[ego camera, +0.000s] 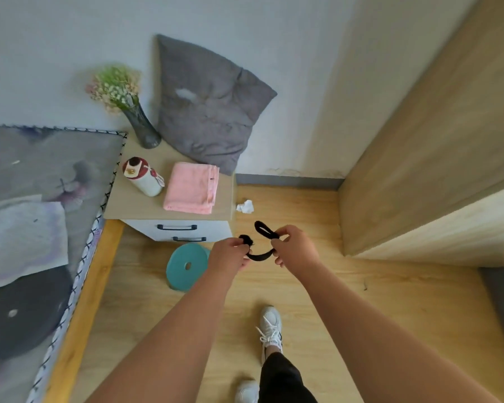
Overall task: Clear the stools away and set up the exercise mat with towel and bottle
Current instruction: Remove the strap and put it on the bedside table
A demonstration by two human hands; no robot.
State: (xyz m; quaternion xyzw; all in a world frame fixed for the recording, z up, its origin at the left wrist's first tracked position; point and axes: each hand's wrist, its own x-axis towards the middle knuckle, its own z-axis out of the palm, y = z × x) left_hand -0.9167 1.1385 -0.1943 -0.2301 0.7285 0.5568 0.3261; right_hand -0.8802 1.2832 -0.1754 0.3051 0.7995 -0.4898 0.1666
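A black strap [263, 231] is stretched between both hands above the wooden floor. My left hand [230, 254] pinches one end and my right hand [296, 248] pinches the looped other end. A teal rolled exercise mat [186, 266] stands on end on the floor just left of my left hand, in front of the nightstand [140, 205]. On the nightstand lie a folded pink towel [192, 188] and a white bottle with a dark red lid [143, 177], tipped on its side. No stools are in view.
A bed [41, 228] fills the left side. A grey cushion [210, 112] leans on the wall behind the nightstand, beside a vase of flowers [134, 112]. A crumpled tissue [245, 206] lies on the floor. A wooden wardrobe [434, 141] stands at right. My feet are below.
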